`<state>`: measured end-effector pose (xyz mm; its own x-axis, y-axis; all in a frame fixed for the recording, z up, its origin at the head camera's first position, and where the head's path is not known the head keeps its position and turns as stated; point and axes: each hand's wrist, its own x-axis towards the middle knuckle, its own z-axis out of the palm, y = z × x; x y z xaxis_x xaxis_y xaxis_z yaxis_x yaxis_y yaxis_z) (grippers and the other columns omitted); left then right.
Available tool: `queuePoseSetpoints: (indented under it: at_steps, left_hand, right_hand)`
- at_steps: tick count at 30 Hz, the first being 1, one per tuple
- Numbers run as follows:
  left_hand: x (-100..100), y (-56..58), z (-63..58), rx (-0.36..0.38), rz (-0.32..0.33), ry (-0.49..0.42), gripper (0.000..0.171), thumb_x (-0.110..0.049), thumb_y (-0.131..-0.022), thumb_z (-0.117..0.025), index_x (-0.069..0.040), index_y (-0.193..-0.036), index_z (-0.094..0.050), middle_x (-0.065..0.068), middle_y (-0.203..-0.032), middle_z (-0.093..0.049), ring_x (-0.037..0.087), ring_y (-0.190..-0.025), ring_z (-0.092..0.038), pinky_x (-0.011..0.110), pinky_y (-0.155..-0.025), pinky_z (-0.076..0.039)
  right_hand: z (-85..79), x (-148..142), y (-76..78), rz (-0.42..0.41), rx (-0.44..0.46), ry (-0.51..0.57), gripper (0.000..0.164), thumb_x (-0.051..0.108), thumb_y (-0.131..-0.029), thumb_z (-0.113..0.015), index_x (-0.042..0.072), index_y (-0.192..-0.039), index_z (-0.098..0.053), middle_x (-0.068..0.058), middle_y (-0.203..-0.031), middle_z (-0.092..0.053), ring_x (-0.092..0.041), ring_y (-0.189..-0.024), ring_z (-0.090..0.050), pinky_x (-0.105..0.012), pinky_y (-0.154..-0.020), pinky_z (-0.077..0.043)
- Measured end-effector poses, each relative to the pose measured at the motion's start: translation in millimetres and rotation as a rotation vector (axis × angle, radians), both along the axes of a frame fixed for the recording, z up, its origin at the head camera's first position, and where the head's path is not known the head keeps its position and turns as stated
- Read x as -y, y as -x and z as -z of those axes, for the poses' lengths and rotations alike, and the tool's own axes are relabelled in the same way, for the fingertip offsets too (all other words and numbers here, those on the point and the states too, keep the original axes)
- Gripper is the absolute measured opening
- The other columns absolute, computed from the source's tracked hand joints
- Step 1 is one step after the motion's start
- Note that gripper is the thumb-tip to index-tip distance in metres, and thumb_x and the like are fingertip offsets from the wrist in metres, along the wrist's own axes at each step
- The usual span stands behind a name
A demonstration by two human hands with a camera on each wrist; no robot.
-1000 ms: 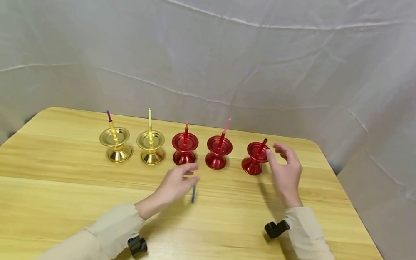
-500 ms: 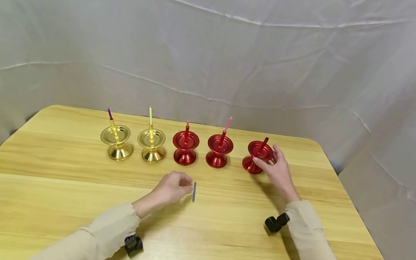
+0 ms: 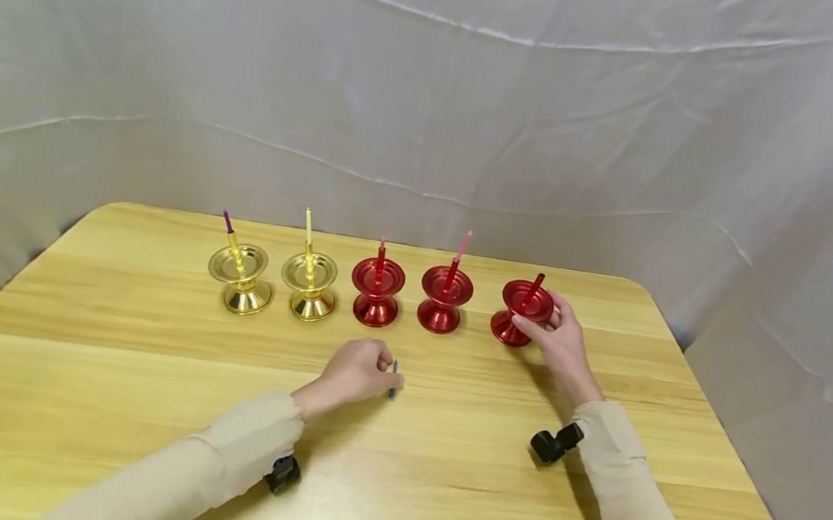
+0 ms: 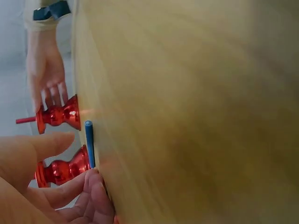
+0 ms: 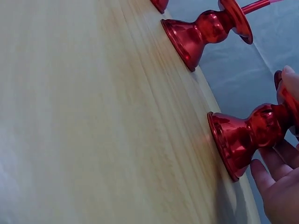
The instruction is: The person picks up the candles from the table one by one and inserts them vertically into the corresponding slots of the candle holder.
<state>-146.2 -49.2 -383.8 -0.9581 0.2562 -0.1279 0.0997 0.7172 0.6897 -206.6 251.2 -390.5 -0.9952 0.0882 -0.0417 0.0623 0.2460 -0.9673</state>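
Observation:
A thin blue candle (image 3: 394, 366) lies on the wooden table, in front of the row of candle holders. Around it is my left hand (image 3: 356, 370); in the left wrist view the thumb stands apart from the bent fingers, whose tips are at one end of the candle (image 4: 89, 142). At the right end of the row, my right hand (image 3: 565, 345) grips a red candle holder (image 3: 508, 328) by its dish and stem, thumb at the rim. That holder's tube bears no candle. Its base (image 5: 231, 142) stands on the table in the right wrist view.
To the left stand two more red holders (image 3: 439, 316) (image 3: 376, 310) with pink candles and two gold holders (image 3: 312, 304) (image 3: 247, 297) with a yellow and a purple candle. A grey cloth (image 3: 431, 111) hangs behind the table (image 3: 440, 480).
My left hand first drew back from over the blue candle, then came right so its thumb is across it. My right hand closed round the red candle holder.

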Motion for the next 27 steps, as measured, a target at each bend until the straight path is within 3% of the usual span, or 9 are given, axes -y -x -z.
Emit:
queuePoseSetpoints:
  at_steps: [3,6,12,17,24,27]
  left_hand:
    - [-5.1,2.1,-0.4,-0.044,0.021,0.071,0.028,-0.024,-0.080,-0.079,-0.010,-0.071,-0.056,-0.002,-0.066,-0.051,0.012,-0.060,-0.045,0.023,-0.051,-0.035]
    - [-7.3,2.9,-0.7,-0.078,0.025,0.112,0.028,-0.022,-0.081,-0.079,-0.011,-0.071,-0.055,-0.002,-0.067,-0.051,0.013,-0.061,-0.047,0.025,-0.051,-0.036]
    - [-4.8,3.3,2.5,-0.144,0.043,0.097,0.007,-0.002,-0.078,-0.067,-0.007,-0.075,-0.062,-0.001,-0.068,-0.057,0.014,-0.061,-0.051,0.028,-0.053,-0.043]
    - [-6.6,6.1,5.1,-0.131,0.099,-0.079,0.004,0.000,-0.084,-0.064,0.001,-0.086,-0.068,0.000,-0.071,-0.058,0.011,-0.061,-0.049,0.023,-0.056,-0.044]
    - [-19.2,9.1,2.2,0.071,0.154,-0.371,0.013,-0.003,-0.093,-0.060,0.004,-0.103,-0.065,0.007,-0.089,-0.063,0.014,-0.075,-0.057,0.025,-0.062,-0.051]
    - [-28.0,12.5,-2.1,0.088,0.183,-0.459,0.016,-0.004,-0.094,-0.058,0.005,-0.106,-0.063,0.011,-0.092,-0.064,0.015,-0.077,-0.057,0.027,-0.064,-0.050]
  right_hand:
    - [-0.5,-0.1,0.5,0.022,0.003,0.016,0.085,0.012,-0.088,-0.071,0.002,-0.153,-0.017,-0.024,-0.146,-0.039,-0.032,-0.131,-0.042,-0.039,-0.110,-0.032]
    - [-1.2,1.6,0.4,0.023,0.012,0.012,0.085,0.013,-0.088,-0.071,0.003,-0.153,-0.017,-0.024,-0.146,-0.040,-0.032,-0.131,-0.042,-0.039,-0.110,-0.033]
    - [-1.7,3.7,0.6,0.015,0.024,0.023,0.083,0.012,-0.089,-0.070,0.002,-0.152,-0.018,-0.023,-0.146,-0.040,-0.032,-0.131,-0.043,-0.039,-0.109,-0.033]
    - [-1.4,2.5,0.1,0.022,0.039,0.012,0.084,0.014,-0.088,-0.071,0.004,-0.152,-0.019,-0.022,-0.146,-0.040,-0.032,-0.130,-0.043,-0.039,-0.110,-0.033]
    - [-0.5,2.4,-0.8,-0.001,0.016,-0.002,0.085,0.016,-0.089,-0.069,0.003,-0.153,-0.015,-0.023,-0.147,-0.038,-0.033,-0.133,-0.040,-0.040,-0.111,-0.030]
    - [0.2,2.6,-0.8,-0.017,0.006,-0.016,0.084,0.018,-0.090,-0.069,0.003,-0.153,-0.014,-0.022,-0.148,-0.037,-0.032,-0.134,-0.038,-0.041,-0.111,-0.030]
